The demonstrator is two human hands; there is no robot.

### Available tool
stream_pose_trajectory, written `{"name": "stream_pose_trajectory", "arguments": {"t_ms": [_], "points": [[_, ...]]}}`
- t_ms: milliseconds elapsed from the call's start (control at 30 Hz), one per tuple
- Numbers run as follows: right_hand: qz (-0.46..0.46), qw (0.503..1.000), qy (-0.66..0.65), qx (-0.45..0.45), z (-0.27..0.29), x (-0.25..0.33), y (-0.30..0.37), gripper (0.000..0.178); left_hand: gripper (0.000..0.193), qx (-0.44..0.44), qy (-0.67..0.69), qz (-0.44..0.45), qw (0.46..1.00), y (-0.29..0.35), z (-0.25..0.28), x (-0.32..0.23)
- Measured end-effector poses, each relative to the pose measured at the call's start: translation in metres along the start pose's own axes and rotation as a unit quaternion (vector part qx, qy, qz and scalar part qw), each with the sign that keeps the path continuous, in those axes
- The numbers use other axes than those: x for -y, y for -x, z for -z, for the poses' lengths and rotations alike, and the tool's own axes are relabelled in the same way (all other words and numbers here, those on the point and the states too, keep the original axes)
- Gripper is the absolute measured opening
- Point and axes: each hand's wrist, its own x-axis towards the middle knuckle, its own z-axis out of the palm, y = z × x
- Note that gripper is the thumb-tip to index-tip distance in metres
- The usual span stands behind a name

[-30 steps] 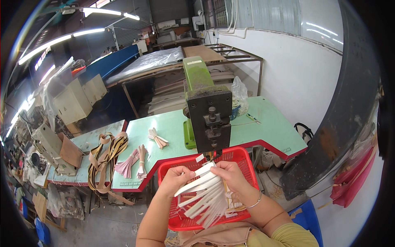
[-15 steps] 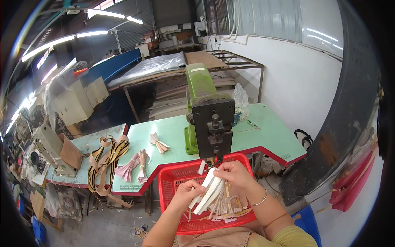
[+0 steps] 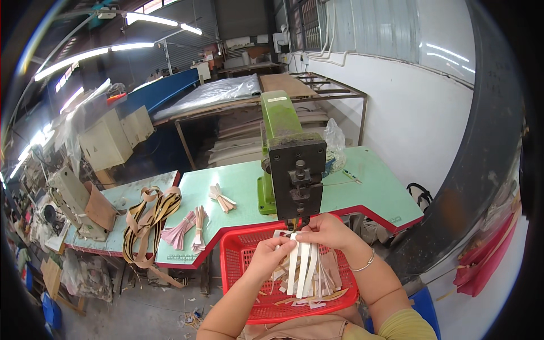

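Observation:
White flat strips (image 3: 303, 266) hang down from between my two hands, directly under the head of a green machine (image 3: 277, 116) with a black front plate (image 3: 297, 175). My left hand (image 3: 272, 254) pinches the strips near their upper end on the left side. Closed at the top right of the same strips is my right hand (image 3: 326, 231), close below the machine's tool. Beneath both hands sits a red plastic basket (image 3: 231, 249) holding a heap of beige and white strip pieces (image 3: 331, 272). My fingers partly hide the strips' upper ends.
On the green table (image 3: 238, 181) lie a pink strip bundle (image 3: 180, 231), a beige one (image 3: 198, 229) and a white one (image 3: 221, 198). Black-and-yellow straps (image 3: 147, 221) drape over the left edge. Thread snips (image 3: 352, 176) and a clear bag (image 3: 334, 136) lie right of the machine.
The strips have swung from a slant to hanging nearly straight down. My hands have come closer together under the machine head, the left moving up and right.

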Motion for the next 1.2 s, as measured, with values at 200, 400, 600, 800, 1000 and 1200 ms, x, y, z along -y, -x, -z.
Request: {"name": "stream_pose_trajectory", "arguments": {"t_ms": [200,400,600,800,1000,1200], "points": [[0.019,1.000,0.013,0.000,0.003,-0.005,0.000,0.030,0.014,-0.068,0.022,-0.070,0.995,-0.002,-0.021,0.005],[-0.086,0.966,-0.174,-0.173,-0.026,-0.086,0.025,0.040,0.016,-0.110,0.010,-0.100,0.989,-0.001,-0.025,0.017],[-0.220,0.820,-0.519,0.098,-0.062,-0.120,0.046,0.056,0.016,-0.134,0.001,-0.114,0.984,0.003,-0.030,0.014],[-0.089,0.689,-0.717,0.059,-0.066,-0.112,0.043,0.045,0.015,-0.161,0.003,-0.121,0.979,-0.001,-0.033,0.024],[0.017,0.801,-0.576,-0.163,-0.053,-0.090,0.044,0.034,0.015,-0.182,0.023,-0.126,0.975,-0.002,-0.040,0.025],[0.113,0.925,-0.151,-0.331,-0.029,-0.072,0.043,0.020,0.015,-0.173,0.060,-0.132,0.974,-0.002,-0.043,0.027]]}}
